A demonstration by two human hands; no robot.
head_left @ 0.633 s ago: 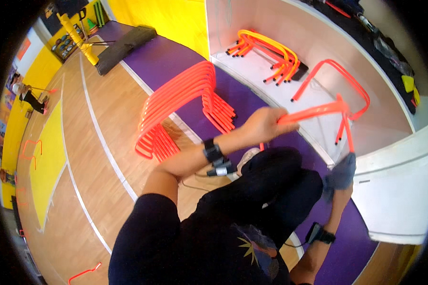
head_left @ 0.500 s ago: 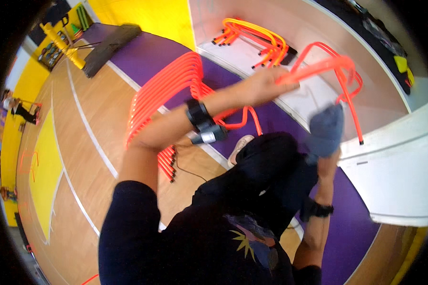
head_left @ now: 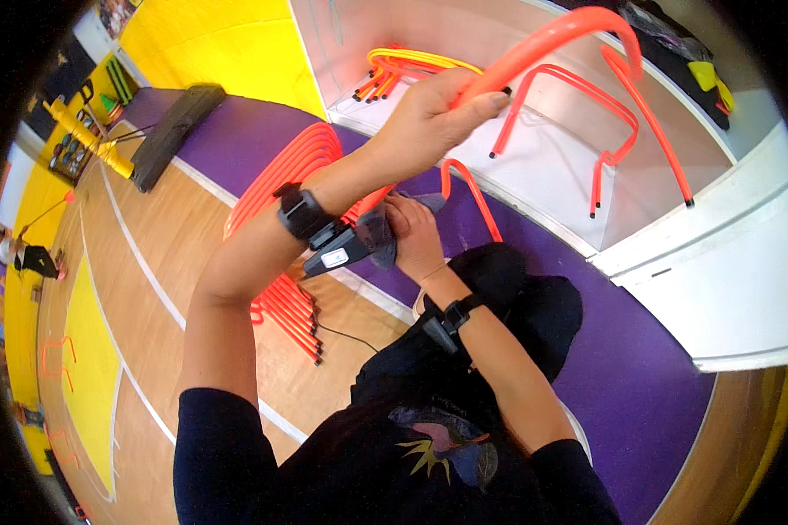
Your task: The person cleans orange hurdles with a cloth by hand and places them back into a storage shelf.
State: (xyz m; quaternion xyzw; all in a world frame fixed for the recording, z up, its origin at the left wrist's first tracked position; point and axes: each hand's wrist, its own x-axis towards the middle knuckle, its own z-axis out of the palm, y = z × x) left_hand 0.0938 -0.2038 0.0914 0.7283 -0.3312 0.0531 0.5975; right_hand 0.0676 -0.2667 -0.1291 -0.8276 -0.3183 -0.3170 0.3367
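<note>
My left hand (head_left: pixel 436 114) is closed around the tube of an orange training hurdle (head_left: pixel 556 42), raised in front of me. The tube arches to the upper right and bends down into a leg with a black end cap. Below my left forearm, my right hand (head_left: pixel 418 234) grips a grey cloth (head_left: pixel 379 229). The cloth is pressed against an orange tube; the forearm partly hides where they meet, so I cannot tell for sure it is the held hurdle. Beside them, a row of nested orange hurdles (head_left: pixel 280 179) stands on the floor.
A white shelf (head_left: pixel 552 188) at the right bears another orange hurdle (head_left: pixel 578 79) and a pile of orange and yellow hurdles (head_left: pixel 411 59). A white panel (head_left: pixel 718 280) stands at far right. A black cable (head_left: pixel 346 337) crosses the floor. A person (head_left: pixel 33 256) is far left.
My right hand has swung left with the grey cloth, from beside the hurdle's far leg to beneath my left forearm. My left hand has moved up and left with the hurdle.
</note>
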